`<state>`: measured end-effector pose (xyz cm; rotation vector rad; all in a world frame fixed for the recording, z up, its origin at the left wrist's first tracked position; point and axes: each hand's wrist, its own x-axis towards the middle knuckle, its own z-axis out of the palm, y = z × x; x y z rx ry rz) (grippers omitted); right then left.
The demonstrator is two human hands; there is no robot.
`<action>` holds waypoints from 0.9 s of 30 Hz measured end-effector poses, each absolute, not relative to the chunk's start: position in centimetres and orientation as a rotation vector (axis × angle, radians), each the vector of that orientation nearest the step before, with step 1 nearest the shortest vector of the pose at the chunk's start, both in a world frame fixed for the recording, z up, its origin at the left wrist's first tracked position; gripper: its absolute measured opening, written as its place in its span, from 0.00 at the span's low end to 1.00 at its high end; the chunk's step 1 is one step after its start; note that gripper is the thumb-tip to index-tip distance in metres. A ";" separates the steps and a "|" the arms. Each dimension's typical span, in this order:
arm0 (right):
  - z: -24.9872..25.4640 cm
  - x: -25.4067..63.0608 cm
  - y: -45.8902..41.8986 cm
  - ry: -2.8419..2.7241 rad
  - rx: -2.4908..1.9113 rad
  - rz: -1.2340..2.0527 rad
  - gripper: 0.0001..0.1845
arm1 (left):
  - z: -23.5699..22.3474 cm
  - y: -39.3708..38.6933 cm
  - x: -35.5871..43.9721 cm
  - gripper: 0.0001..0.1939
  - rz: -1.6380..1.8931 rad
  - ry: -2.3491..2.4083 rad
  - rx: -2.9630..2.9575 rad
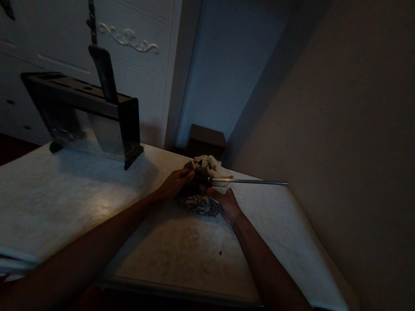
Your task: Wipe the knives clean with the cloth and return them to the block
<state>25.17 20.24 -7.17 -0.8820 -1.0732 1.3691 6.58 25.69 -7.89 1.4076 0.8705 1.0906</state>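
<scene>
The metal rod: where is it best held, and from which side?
Probably by what looks like its dark handle, coming from the left, where the left hand is. The slim, bare metal rod runs out to the right from there, nearly level, so that end offers less to hold.

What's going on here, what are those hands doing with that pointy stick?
A person's left hand holds a thin metal rod near its dark end, while the right hand grips a bunched cloth close beside it. The rod points to the right, over the white table. Farther left stands a dark knife block, with a black handle sticking up from it.
</scene>
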 end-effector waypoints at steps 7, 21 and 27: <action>-7.6 25.1 20.3 -1.095 -0.933 1.392 0.30 | -6.8 24.7 7.0 0.37 1.046 0.799 1.149; -5.6 24.6 19.0 -1.008 -0.777 1.589 0.24 | -6.5 23.1 8.2 0.34 1.056 0.754 1.002; -4.9 25.0 19.0 -0.980 -0.711 1.663 0.16 | -6.9 23.1 8.3 0.31 1.034 0.770 1.024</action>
